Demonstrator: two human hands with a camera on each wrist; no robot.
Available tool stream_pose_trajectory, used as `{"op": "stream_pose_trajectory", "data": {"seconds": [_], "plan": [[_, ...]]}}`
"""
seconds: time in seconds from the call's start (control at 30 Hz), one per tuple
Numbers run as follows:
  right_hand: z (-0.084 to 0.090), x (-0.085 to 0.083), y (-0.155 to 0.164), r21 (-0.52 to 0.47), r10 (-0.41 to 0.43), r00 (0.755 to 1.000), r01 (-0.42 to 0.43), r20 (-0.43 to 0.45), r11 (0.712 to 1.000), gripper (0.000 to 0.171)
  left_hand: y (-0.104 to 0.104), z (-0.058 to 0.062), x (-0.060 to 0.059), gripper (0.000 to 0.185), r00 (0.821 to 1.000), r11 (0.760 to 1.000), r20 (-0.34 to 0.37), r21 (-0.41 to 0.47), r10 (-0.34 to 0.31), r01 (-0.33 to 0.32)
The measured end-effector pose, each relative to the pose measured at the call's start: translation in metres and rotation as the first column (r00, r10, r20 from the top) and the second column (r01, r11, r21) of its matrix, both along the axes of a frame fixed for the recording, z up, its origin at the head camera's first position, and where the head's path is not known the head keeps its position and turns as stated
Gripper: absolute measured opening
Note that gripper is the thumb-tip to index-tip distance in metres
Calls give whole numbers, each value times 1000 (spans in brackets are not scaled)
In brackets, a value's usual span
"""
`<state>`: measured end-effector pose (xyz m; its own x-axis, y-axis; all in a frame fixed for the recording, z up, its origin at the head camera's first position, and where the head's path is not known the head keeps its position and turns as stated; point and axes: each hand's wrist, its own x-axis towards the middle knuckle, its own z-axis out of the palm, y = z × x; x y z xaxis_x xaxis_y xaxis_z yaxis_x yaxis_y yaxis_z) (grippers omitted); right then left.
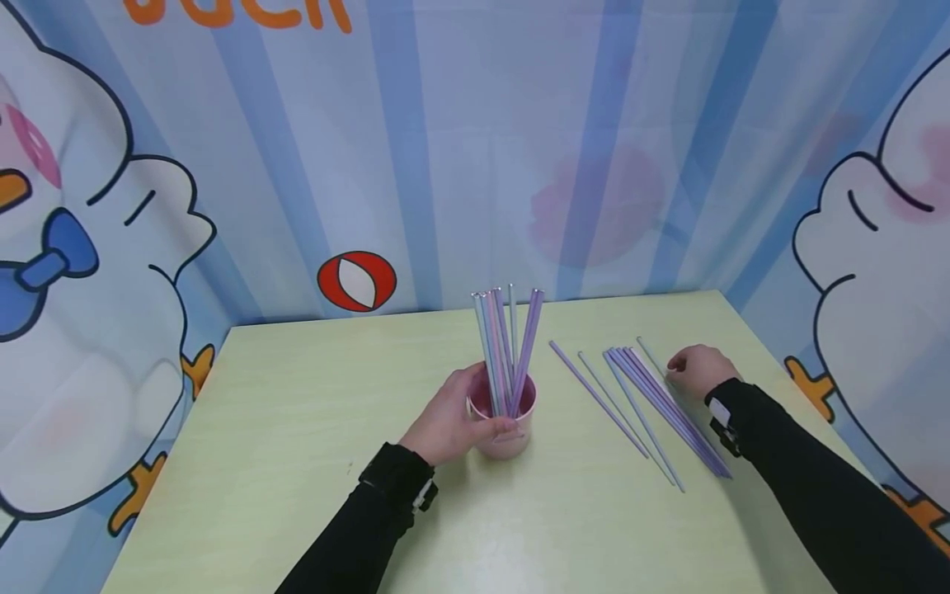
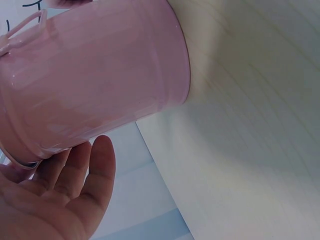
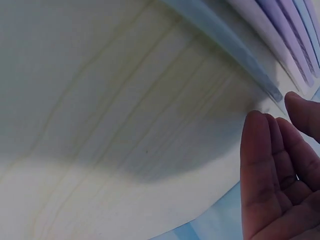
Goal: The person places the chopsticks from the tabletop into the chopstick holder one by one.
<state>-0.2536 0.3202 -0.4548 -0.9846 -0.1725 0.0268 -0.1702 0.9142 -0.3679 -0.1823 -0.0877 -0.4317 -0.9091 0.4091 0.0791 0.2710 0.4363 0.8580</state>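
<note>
pink cup (image 1: 506, 421) upright, holding straws (image 1: 506, 346)

A small pink metal bucket (image 1: 505, 421) stands near the middle of the pale green wooden table (image 1: 297, 462), with a bunch of long thin pastel straws (image 1: 507, 351) upright in it. The left hand (image 1: 449, 425) is against its left side. To the right, more loose pastel straws (image 1: 653, 396) lie flat on the table, and the right hand (image 1: 700, 370) rests at their far right edge.
</note>
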Motion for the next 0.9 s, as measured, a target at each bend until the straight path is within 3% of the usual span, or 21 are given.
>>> {"op": "stream_pose_trajectory", "data": {"seconds": [0.4,0.9], "plan": [[-9,-9,0,23,-12,999,11,45,1000,25,1,0,0,79,1000,1000,9,11,-3,3],[1,3,7,55,13,999,-15,50,998,23,0,1,2,81,1000,1000,10,-15,15,-15]]}}
